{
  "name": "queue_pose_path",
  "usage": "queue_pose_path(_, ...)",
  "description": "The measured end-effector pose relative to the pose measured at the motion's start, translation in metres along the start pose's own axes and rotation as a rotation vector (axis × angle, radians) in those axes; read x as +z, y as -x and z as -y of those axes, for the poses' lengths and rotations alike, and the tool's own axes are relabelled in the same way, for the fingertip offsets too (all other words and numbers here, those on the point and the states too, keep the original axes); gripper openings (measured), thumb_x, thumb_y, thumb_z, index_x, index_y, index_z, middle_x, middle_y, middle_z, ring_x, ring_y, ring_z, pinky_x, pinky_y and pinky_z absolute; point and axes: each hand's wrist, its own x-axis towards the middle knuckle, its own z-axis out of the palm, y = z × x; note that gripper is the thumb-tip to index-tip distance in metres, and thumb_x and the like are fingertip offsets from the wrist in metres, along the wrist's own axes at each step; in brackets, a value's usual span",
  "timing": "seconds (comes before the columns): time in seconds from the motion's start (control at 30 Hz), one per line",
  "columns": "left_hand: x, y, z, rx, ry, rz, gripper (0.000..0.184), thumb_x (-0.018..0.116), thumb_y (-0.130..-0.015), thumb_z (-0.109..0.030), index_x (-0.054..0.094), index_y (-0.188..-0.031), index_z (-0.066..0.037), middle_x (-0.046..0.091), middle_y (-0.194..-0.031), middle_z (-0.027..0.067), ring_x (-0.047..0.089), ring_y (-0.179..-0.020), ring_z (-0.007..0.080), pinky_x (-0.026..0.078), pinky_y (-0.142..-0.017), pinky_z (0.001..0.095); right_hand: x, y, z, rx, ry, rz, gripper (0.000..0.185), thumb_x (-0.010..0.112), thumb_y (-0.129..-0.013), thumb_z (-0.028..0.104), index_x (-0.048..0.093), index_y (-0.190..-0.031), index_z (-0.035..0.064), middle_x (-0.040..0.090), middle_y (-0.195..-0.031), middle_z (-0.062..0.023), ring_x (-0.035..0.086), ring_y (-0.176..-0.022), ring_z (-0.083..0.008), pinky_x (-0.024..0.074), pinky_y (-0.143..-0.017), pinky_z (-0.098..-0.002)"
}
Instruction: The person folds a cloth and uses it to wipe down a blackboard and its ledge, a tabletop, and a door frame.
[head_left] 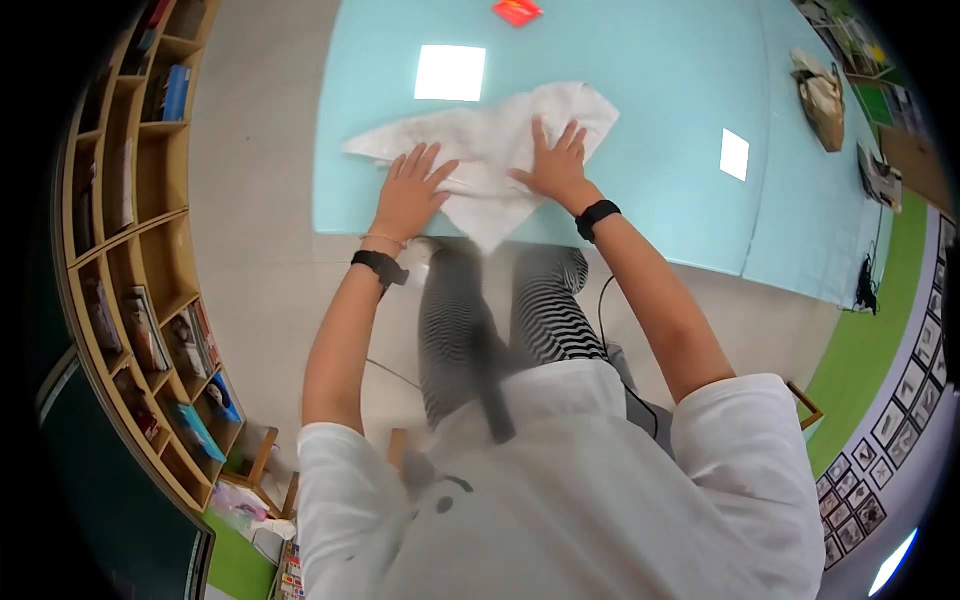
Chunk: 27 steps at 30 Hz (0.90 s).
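Lying rumpled, white cloth (pixel 482 150) dips corner past edge of table (pixel 670 80); hands (pixel 560 172) apart, spread on cloth.

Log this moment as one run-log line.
left hand: open on white cloth; right hand: open on same cloth; cloth: rumpled on light-blue table, corner past near edge; red item: farther back

My right hand (pixel 558 168) could slide over the tabletop (pixel 670 150) right of the white cloth (pixel 490 130), until the brown bag (pixel 822 105) well off that side; beyond the cloth, the red packet (pixel 517 11) blocks me.
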Motion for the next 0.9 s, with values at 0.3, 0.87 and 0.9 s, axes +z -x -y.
queue_pose_path(0.3,0.011,-0.012,0.042,-0.157,0.011,-0.13,0.033,0.06,-0.084,-0.019,0.062,-0.117,-0.018,0.055,-0.124,0.0104,0.048,-0.119,0.0312,0.039,-0.091,0.0492,-0.012,-0.03,0.042,0.124,0.049,0.143,0.125,0.069,-0.067,0.073,-0.006,-0.156,0.0267,-0.007,-0.146,-0.0493,-0.008,-0.136,-0.0664,0.0107,-0.11,-0.0684)
queue_pose_path(0.87,-0.024,0.037,0.152,0.085,0.119,0.018,0.015,0.056,-0.084,-0.02,0.064,-0.097,-0.018,0.063,-0.094,0.0023,0.055,-0.106,0.0222,0.047,-0.071,0.0342,0.039,-0.033,0.134,0.106,-0.095,-0.12,0.107,0.071,-0.082,0.049,0.0,-0.156,0.0185,0.024,-0.154,-0.0262,0.012,-0.132,-0.0684,0.0102,-0.113,-0.0642)
queue_pose_path(0.9,-0.037,0.046,0.18,0.094,0.132,0.023,0.015,0.057,-0.084,-0.02,0.064,-0.098,-0.018,0.063,-0.093,0.0025,0.055,-0.105,0.0221,0.047,-0.071,0.0341,0.047,-0.037,0.162,0.127,-0.12,-0.15,0.106,0.071,-0.083,0.047,0.001,-0.156,0.0179,0.026,-0.154,-0.025,0.014,-0.13,-0.0689,0.0112,-0.113,-0.0643)
